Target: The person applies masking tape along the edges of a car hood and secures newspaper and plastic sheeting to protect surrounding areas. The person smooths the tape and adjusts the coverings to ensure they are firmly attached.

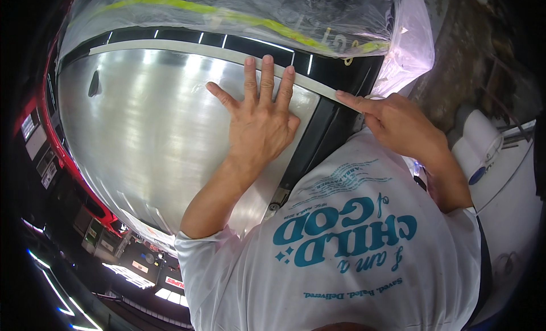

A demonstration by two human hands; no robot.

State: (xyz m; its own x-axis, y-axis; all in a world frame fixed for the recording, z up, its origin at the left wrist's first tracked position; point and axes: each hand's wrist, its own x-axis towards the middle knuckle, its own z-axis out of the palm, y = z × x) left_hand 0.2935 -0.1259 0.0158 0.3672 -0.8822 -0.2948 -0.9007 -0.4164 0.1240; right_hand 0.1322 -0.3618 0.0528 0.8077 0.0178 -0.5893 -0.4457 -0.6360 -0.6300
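Left hand (261,123): spread apart on panel (165,114)
Right hand (398,120): grip couldn't be told
Tape (170,45): apparently being laid; tension seemed needed next

tape strip (170,44): plain off-white | panel (148,114): silver-grey, streaked with paler vertical bands | bodywork band (355,75): glossy black, crossed by thin white reflections | plastic sheet (409,52): clear to milky, tinged pink-violet rightward | stripe (244,15): yellow-green | shirt (239,285): white, teal print across it | left-hand bodywork edge (61,151): bright red
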